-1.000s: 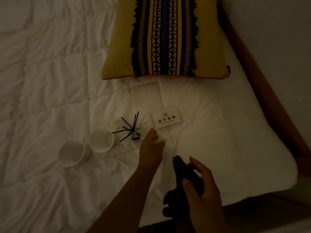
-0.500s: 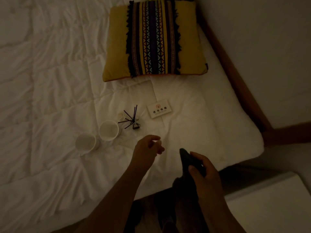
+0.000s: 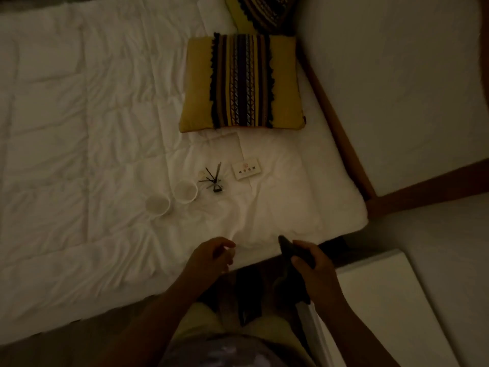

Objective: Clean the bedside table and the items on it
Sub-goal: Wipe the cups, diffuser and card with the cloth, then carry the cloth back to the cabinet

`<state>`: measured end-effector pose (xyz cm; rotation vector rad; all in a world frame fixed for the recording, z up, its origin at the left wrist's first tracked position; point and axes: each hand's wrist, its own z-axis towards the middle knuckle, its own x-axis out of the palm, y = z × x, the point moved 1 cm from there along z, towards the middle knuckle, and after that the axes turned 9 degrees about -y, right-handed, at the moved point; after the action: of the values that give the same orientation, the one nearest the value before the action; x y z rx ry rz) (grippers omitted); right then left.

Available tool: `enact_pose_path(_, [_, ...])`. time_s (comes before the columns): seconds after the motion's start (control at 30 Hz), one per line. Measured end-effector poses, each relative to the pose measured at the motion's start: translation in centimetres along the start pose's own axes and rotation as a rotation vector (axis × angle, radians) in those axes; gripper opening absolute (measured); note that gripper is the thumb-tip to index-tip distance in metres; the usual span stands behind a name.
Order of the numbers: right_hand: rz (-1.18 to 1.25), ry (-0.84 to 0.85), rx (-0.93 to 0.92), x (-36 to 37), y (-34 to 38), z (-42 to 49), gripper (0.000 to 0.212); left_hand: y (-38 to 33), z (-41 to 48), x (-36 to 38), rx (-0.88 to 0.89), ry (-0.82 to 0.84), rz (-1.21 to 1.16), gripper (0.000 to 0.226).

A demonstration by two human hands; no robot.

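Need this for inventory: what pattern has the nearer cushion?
Cushion: yellow with a dark, fringed, striped centre band; head view.

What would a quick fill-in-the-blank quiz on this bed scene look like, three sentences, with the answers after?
1. The number of white cups lying on the bed is ___.
2. The dark cloth is gripped by the person's ___ hand.
3. The black sticks stand between a cup and a small white ___.
Missing words: two; right; card.
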<state>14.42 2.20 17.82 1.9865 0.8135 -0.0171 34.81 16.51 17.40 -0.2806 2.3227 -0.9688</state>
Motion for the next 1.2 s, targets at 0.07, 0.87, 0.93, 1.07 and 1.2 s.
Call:
enact_pose_path(0.07, [-0.056, 0.078, -0.048, 1.0, 1.9, -1.2, 0.031, -0.1, -2.1, -1.4, 0.001, -0.048, -0.027, 0.011])
enact_pose_path(0.87, [-0.749, 1.613, -0.519, 52.6, 15.0, -42.5, 0.081, 28.3, -38.8, -33.5, -0.122, -1.195, -1.142, 0.066])
enact_pose_path(0.93, [-0.761, 1.635, -0.635, 55.8, 14.5, -47.3, 0.073, 31.0, -42.2, -36.1, -0.143, -1.190, -1.094, 0.084])
enact_pose_path(1.07, [-0.790, 1.712, -0.843, 61.8, 13.1, -55.5, 0.043, 36.0, -47.5, -40.7, -0.267, -1.275, -0.736, 0.081])
enact_pose_path(1.2, [-0.824, 1.773, -0.898, 67.2, 11.9, -60.5, 0.023, 40.2, -50.4, -44.7, -0.427, -1.429, -0.531, 0.054])
